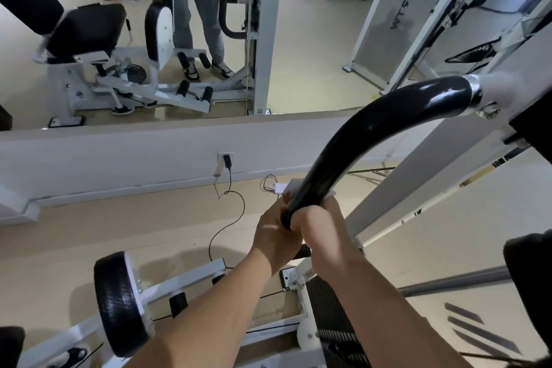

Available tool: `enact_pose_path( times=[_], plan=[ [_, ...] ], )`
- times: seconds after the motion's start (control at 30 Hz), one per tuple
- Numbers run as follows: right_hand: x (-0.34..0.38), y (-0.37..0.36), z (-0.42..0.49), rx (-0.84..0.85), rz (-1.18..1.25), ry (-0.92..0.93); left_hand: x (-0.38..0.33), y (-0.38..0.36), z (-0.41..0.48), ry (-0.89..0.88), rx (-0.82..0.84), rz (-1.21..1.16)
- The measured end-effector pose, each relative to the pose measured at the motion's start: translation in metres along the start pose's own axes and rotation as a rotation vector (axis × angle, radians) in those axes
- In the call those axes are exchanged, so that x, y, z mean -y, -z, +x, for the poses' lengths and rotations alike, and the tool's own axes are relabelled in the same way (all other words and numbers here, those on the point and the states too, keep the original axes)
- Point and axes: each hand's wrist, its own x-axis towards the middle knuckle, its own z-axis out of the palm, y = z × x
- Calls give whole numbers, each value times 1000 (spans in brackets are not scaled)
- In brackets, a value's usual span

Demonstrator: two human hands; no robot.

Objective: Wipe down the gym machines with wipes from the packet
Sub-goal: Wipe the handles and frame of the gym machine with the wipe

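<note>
At handle (358, 140) end | both hands (276, 236) clamped | wipe (294, 187) possibly under grip

My hands wrap a glossy black handle (373, 131) that ends in a chrome collar (475, 92) on a white frame (397, 188). Below sits a black leg pad (116, 305) with a white backing, over a beige floor (134, 227). A black cable (230, 218) trails from the white wall socket (225, 158).
</note>
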Motion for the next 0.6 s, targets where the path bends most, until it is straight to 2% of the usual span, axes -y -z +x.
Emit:
enact_pose_path(
  times=[0.03,0.07,0.1,0.13,0.17,0.2,0.23,0.27,0.33,0.37,0.43,0.47,0.53,0.57,0.6],
  plan=[
    [20,-1,-6,96,39,63,7,7,5,-118,-30,364],
    [34,0,-2,86,-54,131,9,10,11,-193,-114,619],
    [42,1,2,62,-47,139,16,10,15,-245,-153,812],
    [49,0,0,53,-44,160,18,10,16,-262,-155,854],
    [50,1,-4,41,-70,190,20,9,11,-311,-124,816],
    [39,-5,-5,-10,-86,190,13,6,3,-232,-84,726],
    [26,-8,-5,-49,-57,133,3,4,-4,-168,-18,565],
    [8,-11,-2,-68,-69,59,-6,-1,-8,-57,29,308],
    [-28,-10,7,-26,-111,-70,-17,-8,-17,137,63,-134],
    [-37,-8,11,-26,-119,-121,-16,-7,-16,191,25,-187],
    [-48,0,22,-17,-155,-197,-15,2,-21,126,-10,197],
    [-50,3,23,33,-190,-202,-6,19,-21,64,20,501],
    [-55,8,18,104,-267,-189,8,45,-25,-21,-71,1043],
    [-58,10,15,124,-302,-200,8,55,-33,-54,-100,1108],
    [-66,12,14,124,-329,-224,6,61,-42,-44,-109,1022]
  ],
)
